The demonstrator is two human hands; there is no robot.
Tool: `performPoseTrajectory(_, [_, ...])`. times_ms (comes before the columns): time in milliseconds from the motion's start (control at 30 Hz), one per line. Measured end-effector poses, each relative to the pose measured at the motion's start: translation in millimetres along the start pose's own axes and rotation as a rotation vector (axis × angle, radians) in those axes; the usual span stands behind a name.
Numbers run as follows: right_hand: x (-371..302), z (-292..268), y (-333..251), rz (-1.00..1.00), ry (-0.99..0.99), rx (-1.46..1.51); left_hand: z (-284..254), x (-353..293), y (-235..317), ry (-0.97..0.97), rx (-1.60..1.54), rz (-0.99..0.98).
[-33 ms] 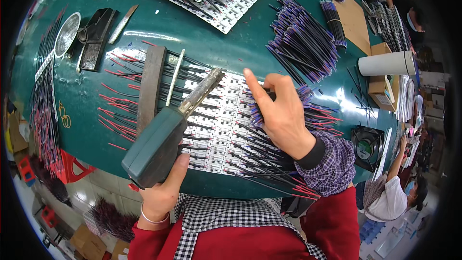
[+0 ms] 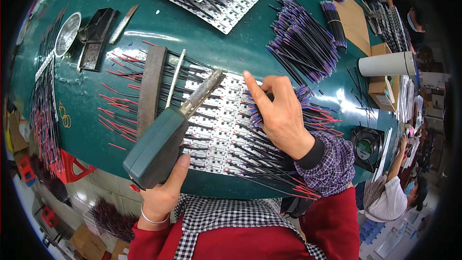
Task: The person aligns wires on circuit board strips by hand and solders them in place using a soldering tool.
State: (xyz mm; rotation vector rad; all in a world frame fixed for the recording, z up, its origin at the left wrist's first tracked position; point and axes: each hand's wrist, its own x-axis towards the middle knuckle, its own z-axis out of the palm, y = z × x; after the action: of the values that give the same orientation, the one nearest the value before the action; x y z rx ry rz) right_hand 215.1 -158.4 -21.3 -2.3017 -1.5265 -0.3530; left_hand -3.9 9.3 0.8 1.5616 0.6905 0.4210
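A dark green soldering gun is in my left hand, its fingers wrapped round the grip. The gun's worn metal tip slants up and right over a white perforated circuit-board panel. Rows of black wires with red ends stick out from both sides of the panel. My right hand lies over the panel's right side, one finger stretched out, the others curled on blue-tipped black wires that show on both sides of it. The curled fingertips are hidden.
A dark flat bar lies across the left wires. Behind are stacked white panels and a wire pile. A black tray and strainer stand left, a fan right. Another person is at far right.
The soldering gun and its tip have shifted very slightly to the right. My right hand has barely moved.
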Motion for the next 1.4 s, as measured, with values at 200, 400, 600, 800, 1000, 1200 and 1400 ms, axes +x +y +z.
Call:
performPoseTrajectory(200, [-9.1, 5.5, 3.5, -0.069, 0.007, 0.100, 0.8, -2.1, -6.8, -0.023, 0.010, 0.023])
performPoseTrajectory(400, [-9.8, 0.2, -7.3, -0.058, -0.091, 0.017, 0.9, -6.2, -9.7, -0.034, 0.048, -0.009])
performPoseTrajectory(600, [-8.1, 3.9, -0.7, -0.031, -0.007, 0.116, 1.2, -5.8, -7.8, -0.060, 0.038, -0.018])
performPoseTrajectory(800, [-8.6, 12.3, 2.7, -0.083, 0.078, 0.066, 3.9, -4.8, -5.1, -0.126, 0.130, 0.034])
performPoseTrajectory(1000, [-3.6, 11.7, 0.4, -0.085, 0.015, -0.018, 9.6, 4.3, -6.4, -0.144, 0.502, 0.369])
performPoseTrajectory(1200, [-4.8, 16.4, 0.6, -0.092, 0.050, -0.017, 19.7, 7.1, -3.2, -0.068, 0.103, 0.074])
performPoseTrajectory(1400, [-4.3, 14.7, 0.8, -0.093, 0.029, -0.005, 19.3, 13.1, 7.1, -0.144, 0.214, 0.052])
